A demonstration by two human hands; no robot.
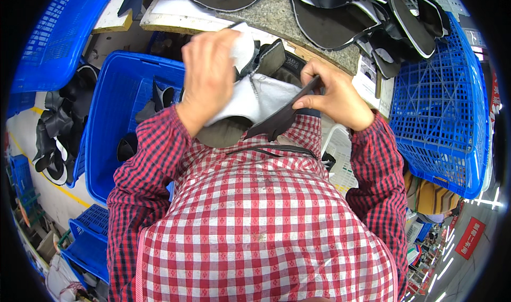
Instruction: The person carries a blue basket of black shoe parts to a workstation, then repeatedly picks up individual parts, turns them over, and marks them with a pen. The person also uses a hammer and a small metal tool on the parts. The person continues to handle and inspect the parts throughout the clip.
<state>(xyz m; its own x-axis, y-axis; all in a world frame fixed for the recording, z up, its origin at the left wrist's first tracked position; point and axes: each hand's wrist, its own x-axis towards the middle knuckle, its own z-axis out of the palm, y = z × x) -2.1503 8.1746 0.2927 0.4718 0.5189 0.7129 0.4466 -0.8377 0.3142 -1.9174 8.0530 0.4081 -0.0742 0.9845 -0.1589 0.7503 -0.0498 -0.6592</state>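
Note:
A shoe upper (pixel 269 97), or a stitched piece that looks like one, lies over my lap, dark grey outside with a white lining and a seam down its middle. My right hand (pixel 335 91) pinches its dark edge between thumb and fingers. On the other side, my left hand (pixel 208 75) is at the white flap, fingers curled but smeared by motion, so its grip is unclear. Several similar dark pieces (pixel 335 22) with white edges are heaped on the worktop (pixel 247 19) in front of me.
To my left stands a deep blue bin (pixel 101 126) with a few dark pieces inside. Another blue crate (pixel 61 35) is at the upper left, beside a pile of black pieces (pixel 56 121). A blue mesh basket (pixel 442 105) stands at my right, a white basket (pixel 340 150) near my right forearm.

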